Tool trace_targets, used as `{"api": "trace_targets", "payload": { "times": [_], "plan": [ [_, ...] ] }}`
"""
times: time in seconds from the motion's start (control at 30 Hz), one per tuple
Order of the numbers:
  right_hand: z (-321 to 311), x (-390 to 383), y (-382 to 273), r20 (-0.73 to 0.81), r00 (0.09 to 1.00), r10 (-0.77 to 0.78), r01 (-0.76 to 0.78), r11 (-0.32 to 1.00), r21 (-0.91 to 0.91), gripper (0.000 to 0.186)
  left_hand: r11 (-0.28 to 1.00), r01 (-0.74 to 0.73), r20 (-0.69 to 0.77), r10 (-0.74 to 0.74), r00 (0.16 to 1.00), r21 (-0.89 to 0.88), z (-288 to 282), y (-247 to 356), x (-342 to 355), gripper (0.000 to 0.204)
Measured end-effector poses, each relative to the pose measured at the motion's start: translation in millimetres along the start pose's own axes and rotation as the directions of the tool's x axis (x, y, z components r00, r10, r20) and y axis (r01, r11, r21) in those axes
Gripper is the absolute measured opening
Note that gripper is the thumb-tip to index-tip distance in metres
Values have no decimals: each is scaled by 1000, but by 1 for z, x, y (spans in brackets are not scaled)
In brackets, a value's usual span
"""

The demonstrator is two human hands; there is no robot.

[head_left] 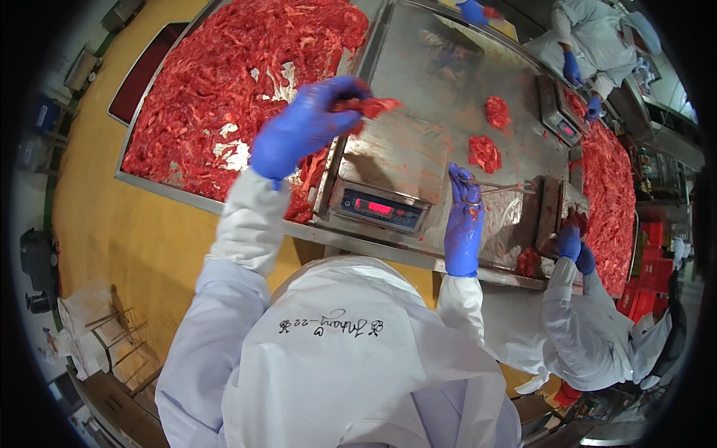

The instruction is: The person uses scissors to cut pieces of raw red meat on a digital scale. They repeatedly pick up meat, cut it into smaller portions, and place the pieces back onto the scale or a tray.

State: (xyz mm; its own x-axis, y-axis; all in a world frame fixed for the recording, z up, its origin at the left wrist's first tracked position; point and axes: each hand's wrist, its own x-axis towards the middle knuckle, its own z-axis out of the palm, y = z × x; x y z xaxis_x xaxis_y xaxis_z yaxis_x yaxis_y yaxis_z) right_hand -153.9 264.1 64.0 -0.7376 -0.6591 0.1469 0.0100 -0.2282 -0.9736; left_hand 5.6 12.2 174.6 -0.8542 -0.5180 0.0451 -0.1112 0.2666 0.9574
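My left hand (pixel 302 128), in a blue glove, is closed on a strip of raw red meat (pixel 377 107) above the near-left scale (pixel 396 153). The strip hangs out past my thumb and fingertips. The scale has a flat metal plate and a lit red display. To its right, my blue-gloved right hand (pixel 464 224) has its fingers curled around a slim two-armed metal tool (pixel 508 187), which points right. Whether it is scissors or tongs I cannot tell. Two small portions of meat, a nearer one (pixel 485 153) and a farther one (pixel 497 113), lie on the metal table beyond my right hand.
A large heap of red meat (pixel 224 97) fills the metal tray at left. Another meat pile (pixel 609 201) lies at right. A co-worker's gloved hands (pixel 571 245) work at a second scale (pixel 551 213) on my right. Across the table stands another person (pixel 590 37) near a third scale (pixel 559 112).
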Motion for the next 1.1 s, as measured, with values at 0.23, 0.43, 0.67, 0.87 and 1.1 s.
{"api": "trace_targets", "payload": {
  "times": [0.23,0.43,0.67,0.87,1.1],
  "plan": [
    [2,-5,11,43,997,-71,72,997,-32,51,958,-232,-14,237,971,167,61,-102,40,26],
    [-41,-29,34,-34,999,26,-27,999,-42,59,728,265,-84,-276,957,632,-11,-215,11,31],
    [-38,-27,28,2,996,-92,92,993,71,58,965,87,-141,-53,989,248,-14,-144,0,19],
    [-6,-6,16,6,995,-98,98,986,-131,53,850,4,119,69,991,-527,51,-68,22,25],
    [-22,-20,22,-83,997,8,-9,1000,-11,56,999,31,-101,-34,994,-33,2,-108,18,37]
  ]
}}
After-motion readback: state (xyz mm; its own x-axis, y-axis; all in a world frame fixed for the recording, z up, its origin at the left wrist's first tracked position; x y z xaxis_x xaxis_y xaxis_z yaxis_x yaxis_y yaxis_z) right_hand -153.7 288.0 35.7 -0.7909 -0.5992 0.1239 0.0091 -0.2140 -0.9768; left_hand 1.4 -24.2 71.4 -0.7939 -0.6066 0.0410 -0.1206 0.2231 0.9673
